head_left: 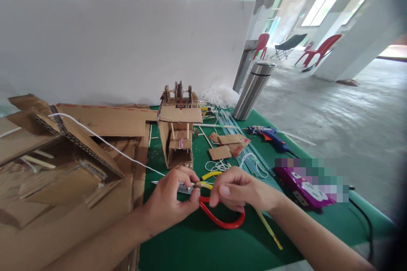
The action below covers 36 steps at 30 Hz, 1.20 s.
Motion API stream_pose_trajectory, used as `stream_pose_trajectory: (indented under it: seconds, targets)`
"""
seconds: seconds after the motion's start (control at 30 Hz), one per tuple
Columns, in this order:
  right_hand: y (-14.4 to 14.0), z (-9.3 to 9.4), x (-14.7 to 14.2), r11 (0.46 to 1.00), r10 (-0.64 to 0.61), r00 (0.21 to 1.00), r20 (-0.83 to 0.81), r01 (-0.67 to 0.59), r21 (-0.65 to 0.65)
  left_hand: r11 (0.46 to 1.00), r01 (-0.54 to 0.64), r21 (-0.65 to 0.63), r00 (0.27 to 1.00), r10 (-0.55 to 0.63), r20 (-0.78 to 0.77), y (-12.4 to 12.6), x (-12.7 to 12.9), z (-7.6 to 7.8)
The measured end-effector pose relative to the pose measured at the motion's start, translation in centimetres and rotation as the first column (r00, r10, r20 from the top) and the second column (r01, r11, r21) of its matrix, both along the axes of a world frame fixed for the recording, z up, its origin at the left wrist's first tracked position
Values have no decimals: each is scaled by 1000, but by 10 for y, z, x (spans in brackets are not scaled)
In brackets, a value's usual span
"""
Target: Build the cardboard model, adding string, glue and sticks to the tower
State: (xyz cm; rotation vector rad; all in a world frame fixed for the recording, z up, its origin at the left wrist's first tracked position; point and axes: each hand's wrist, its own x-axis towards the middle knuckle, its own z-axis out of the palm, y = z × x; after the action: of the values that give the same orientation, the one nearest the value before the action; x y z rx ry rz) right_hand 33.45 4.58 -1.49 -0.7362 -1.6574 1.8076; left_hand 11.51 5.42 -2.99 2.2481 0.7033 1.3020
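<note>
My left hand (176,190) pinches a small brown piece (197,184), perhaps a rolled bit of cardboard, between thumb and fingers. A white string (111,146) runs from the left side of the table to this hand. My right hand (238,190) is closed just beside it, its fingers curled; whatever they hold is hidden. Under both hands lie scissors with red handles (222,222), their blades partly covered by my left hand. Yellow handles (210,175) show between the hands. A thin yellowish stick (269,228) lies below my right wrist.
A cardboard structure with a pulley-like top (180,114) stands ahead. Cut cardboard (104,120) spreads across the left. To the right are clear glue sticks (251,152), a blue glue gun (269,137), a purple power strip (305,188) and a steel flask (254,91).
</note>
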Motion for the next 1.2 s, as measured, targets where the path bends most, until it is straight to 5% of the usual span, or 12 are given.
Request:
stream_pose_trajectory:
  seconds: [0.1,0.17,0.37,0.83,1.2]
  targets:
    - [0,-2,-5,963,-261,965,32,258,84,1000,4,5,1000,-4,8,0,0,1]
    - [0,2,-8,926,-346,926,150,311,215,1000,2,3,1000,-3,7,0,0,1]
    - [-2,8,-13,935,-264,894,362,145,324,1000,-10,11,1000,10,1,-1,0,1]
    - [-3,-1,-19,830,-487,830,270,344,439,999,-21,-23,1000,21,2,2,0,-1]
    - [-8,6,-17,879,-409,880,240,310,362,999,-21,-32,999,20,-42,1,-1,0]
